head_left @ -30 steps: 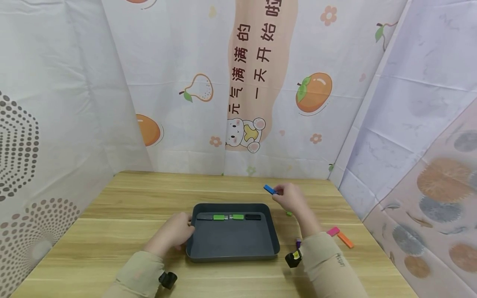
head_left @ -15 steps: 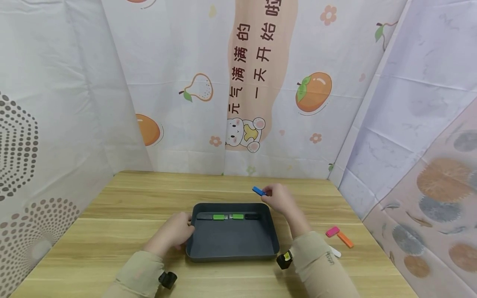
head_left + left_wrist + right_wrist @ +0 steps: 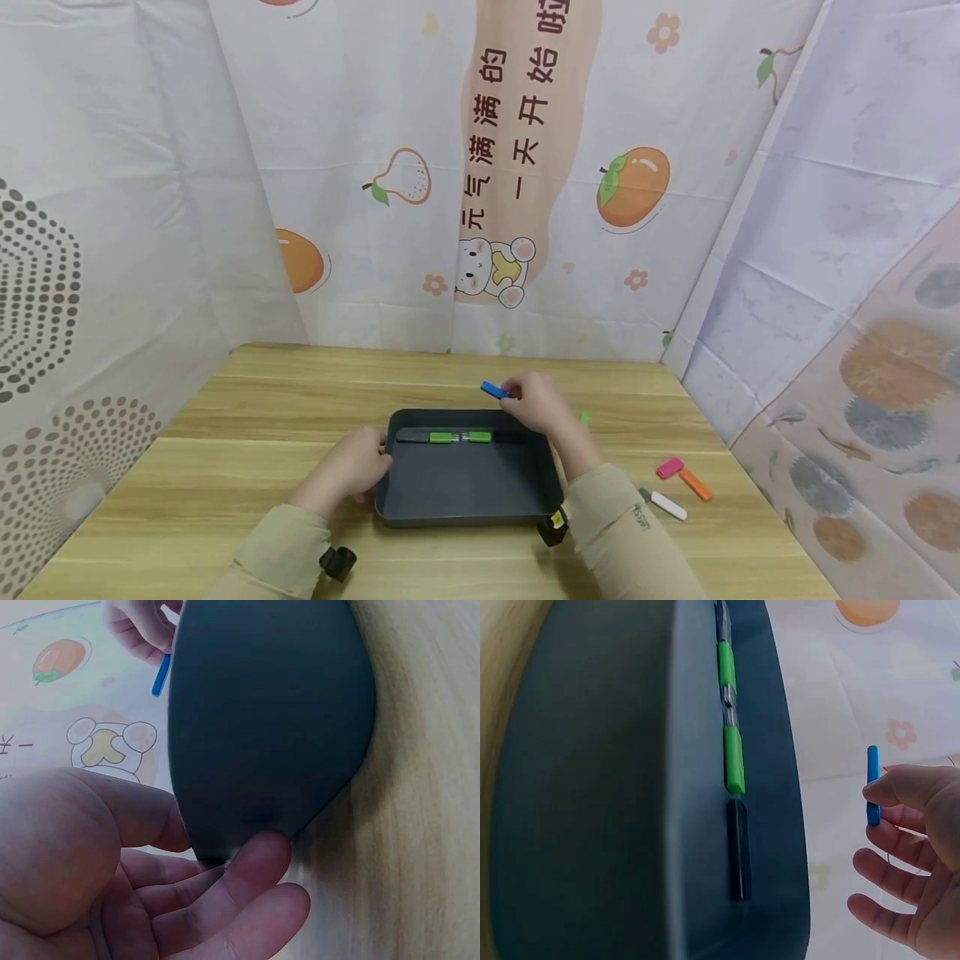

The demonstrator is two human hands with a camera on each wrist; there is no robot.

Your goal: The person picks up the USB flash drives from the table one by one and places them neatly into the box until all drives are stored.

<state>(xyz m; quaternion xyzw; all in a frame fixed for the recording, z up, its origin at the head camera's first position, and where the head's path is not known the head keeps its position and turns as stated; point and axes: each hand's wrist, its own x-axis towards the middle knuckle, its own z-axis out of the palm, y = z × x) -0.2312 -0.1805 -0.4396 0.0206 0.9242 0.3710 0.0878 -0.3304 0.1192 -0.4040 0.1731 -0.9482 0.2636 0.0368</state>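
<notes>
My right hand point(image 3: 538, 406) pinches a blue USB flash drive point(image 3: 492, 389) between thumb and fingers, held above the back rim of a dark grey tray point(image 3: 467, 522). In the right wrist view that blue drive stands upright against the curtain, away from the tray wall. My left hand point(image 3: 354, 462) grips the tray's left wall; the left wrist view shows thumb and fingers on either side of the rim. Inside, along the back wall, lie in a row a grey piece point(image 3: 412, 436), two green flash drives point(image 3: 441, 437) with metal plugs facing each other, and a black piece point(image 3: 739, 851).
On the wooden table point(image 3: 225, 450), right of the tray, lie a pink drive point(image 3: 670, 467), an orange one point(image 3: 695, 483) and a white one point(image 3: 668, 505) with a grey end. Part of a green piece point(image 3: 585, 417) shows behind the right forearm. A printed curtain point(image 3: 360, 275) stands behind.
My right hand has carried the blue flash drive leftward, from beyond the tray's back right corner to above its back edge. The left hand and the tray stay where they were.
</notes>
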